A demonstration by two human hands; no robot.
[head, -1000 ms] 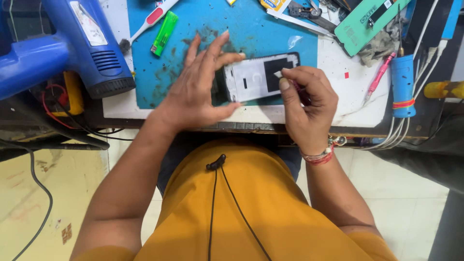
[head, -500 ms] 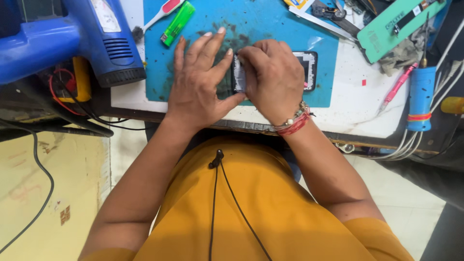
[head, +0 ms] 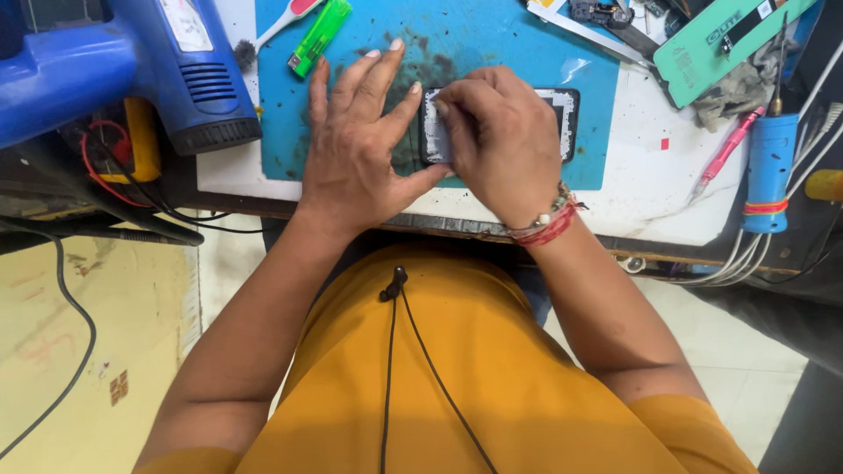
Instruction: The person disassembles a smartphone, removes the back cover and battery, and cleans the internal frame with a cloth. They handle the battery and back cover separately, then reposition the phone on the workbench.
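Phone: a flat phone (head: 562, 118) with a dark frame lies on the blue mat (head: 492, 44), near the mat's front edge; most of it is hidden under the hands.
Left hand: left hand (head: 356, 149) is spread flat on the mat, fingers apart, thumb against the phone's left end.
Right hand: right hand (head: 500, 145) covers the phone's left half, fingers curled down on it; whether it grips anything cannot be told.
Hands: close together, touching at the phone.
Mat top: green lighter (head: 320, 35) near the upper left corner.
Left of mat: blue heat gun (head: 132, 66).
Right side: pink pen (head: 724, 154) and blue-handled tool (head: 768, 171) on the white bench (head: 650, 197).
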